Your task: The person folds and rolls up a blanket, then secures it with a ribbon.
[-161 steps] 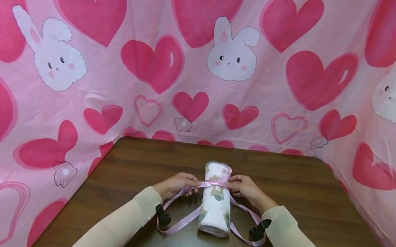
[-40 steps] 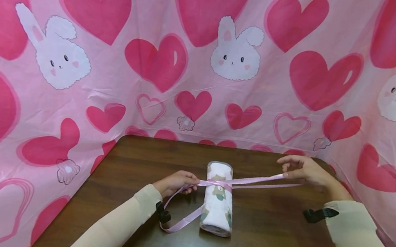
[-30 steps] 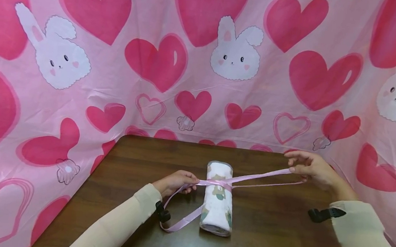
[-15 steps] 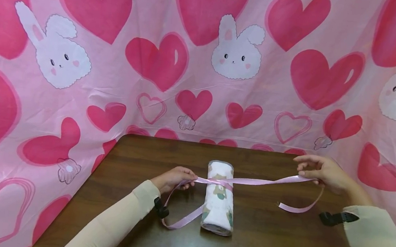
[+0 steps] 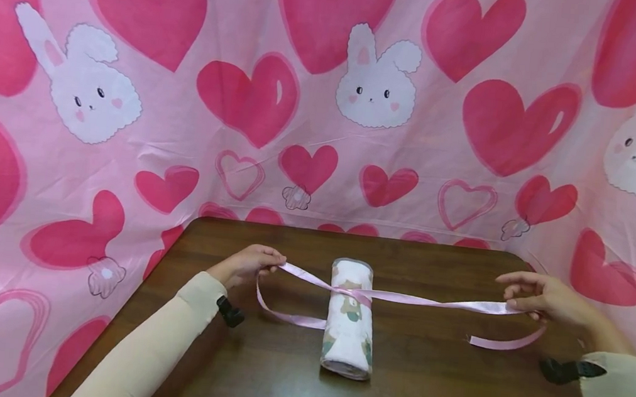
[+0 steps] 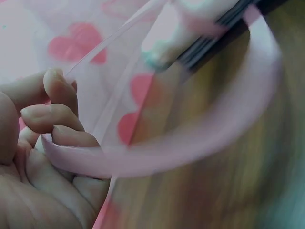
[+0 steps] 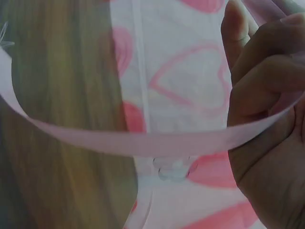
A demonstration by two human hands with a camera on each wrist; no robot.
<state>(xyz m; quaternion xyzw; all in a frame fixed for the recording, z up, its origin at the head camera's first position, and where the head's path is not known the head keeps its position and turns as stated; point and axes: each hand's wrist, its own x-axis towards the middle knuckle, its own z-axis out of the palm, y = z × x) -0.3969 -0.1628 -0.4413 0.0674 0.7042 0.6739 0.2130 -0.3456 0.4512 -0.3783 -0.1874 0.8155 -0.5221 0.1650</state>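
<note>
A rolled white towel (image 5: 348,340) with brown and green print lies lengthwise on the table. A pink ribbon (image 5: 411,299) passes around its middle, crossing on top. My left hand (image 5: 250,264) pinches one length of it left of the roll; in the left wrist view the ribbon (image 6: 143,160) loops from the curled fingers back toward the roll. My right hand (image 5: 553,302) pinches the other length, stretched out to the right. From that hand a frayed free end hangs, and the right wrist view shows this ribbon tail (image 7: 138,143) curving away from the curled fingers.
The dark wooden table (image 5: 420,390) carries the roll near its middle. A pink curtain (image 5: 313,129) with hearts and rabbits hangs behind and at both sides. Each sleeve cuff bears a black wrist camera, such as the left wrist camera (image 5: 230,312).
My right hand has drawn the ribbon far out to the right, and its end has come free. My left hand has moved left and up, pulling its length outward. The roll stays put.
</note>
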